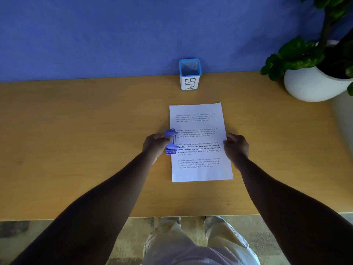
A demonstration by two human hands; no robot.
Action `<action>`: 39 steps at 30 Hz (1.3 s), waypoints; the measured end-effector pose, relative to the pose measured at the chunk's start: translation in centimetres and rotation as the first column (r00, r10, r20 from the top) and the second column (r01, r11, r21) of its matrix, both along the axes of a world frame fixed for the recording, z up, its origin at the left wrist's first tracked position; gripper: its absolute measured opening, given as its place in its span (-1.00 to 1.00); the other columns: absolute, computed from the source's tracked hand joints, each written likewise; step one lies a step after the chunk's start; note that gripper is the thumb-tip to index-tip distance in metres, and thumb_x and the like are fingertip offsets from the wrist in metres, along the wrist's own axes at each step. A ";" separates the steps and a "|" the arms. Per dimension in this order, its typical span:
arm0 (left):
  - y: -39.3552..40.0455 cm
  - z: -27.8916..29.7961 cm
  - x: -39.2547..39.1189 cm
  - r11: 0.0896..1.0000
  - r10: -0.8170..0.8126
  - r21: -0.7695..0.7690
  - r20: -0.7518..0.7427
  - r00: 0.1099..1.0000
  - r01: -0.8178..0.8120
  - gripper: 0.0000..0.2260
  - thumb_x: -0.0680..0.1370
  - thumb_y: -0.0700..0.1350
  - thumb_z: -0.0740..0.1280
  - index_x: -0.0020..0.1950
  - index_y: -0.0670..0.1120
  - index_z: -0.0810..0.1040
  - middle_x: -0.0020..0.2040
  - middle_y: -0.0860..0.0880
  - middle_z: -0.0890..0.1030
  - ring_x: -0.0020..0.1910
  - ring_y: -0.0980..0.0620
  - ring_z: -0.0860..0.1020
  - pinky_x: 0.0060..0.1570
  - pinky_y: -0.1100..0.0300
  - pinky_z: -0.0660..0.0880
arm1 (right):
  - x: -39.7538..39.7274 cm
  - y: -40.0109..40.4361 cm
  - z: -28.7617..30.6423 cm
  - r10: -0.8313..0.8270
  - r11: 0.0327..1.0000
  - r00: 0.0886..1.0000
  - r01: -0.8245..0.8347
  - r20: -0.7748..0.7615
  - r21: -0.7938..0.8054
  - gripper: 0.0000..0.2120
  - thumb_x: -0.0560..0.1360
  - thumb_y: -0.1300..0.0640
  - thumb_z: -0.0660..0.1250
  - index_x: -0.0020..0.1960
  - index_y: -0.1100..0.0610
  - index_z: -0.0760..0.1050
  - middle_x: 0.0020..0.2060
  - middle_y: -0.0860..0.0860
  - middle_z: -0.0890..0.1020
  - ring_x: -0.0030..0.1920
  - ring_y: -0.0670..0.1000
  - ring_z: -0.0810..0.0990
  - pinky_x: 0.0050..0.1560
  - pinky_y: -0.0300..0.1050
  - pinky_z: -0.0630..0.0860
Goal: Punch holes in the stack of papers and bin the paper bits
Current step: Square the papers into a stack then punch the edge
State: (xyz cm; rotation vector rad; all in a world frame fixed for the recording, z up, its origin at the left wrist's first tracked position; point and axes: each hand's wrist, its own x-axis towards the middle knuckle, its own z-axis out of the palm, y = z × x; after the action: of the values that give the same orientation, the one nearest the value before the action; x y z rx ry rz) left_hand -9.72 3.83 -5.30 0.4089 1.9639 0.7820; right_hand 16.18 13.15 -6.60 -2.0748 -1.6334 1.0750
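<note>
The papers lay flat near the middle of the table, between both hands, long side running from the near edge toward the bin at the far edge. The left hand gripped a punch on the papers' left edge, hiding part of it. The right hand held the right edge with bent fingers. The small print was hard to read.

I take this for an office desk: a wooden table set against a blue partition wall, a mesh pen pot labelled BIN, printed papers, and a potted plant.
</note>
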 end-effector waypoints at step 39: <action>-0.2 -1.3 0.1 0.998 0.047 0.049 -0.065 0.997 -0.044 -0.50 0.32 0.12 0.55 0.19 -0.04 0.61 0.07 0.00 0.70 0.06 -0.04 0.67 0.09 -0.12 0.62 | -4.5 -3.4 -5.5 0.536 0.675 0.699 -0.692 0.474 0.256 -0.45 0.65 -0.08 0.03 0.55 0.18 0.17 0.57 0.14 0.10 0.58 0.19 -0.01 0.53 0.22 0.01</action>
State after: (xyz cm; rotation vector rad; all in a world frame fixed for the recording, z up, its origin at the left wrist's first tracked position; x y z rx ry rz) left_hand -9.61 3.61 -6.60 0.4240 2.0251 0.8552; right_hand 11.71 9.76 -12.11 -1.4885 -2.6188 0.4004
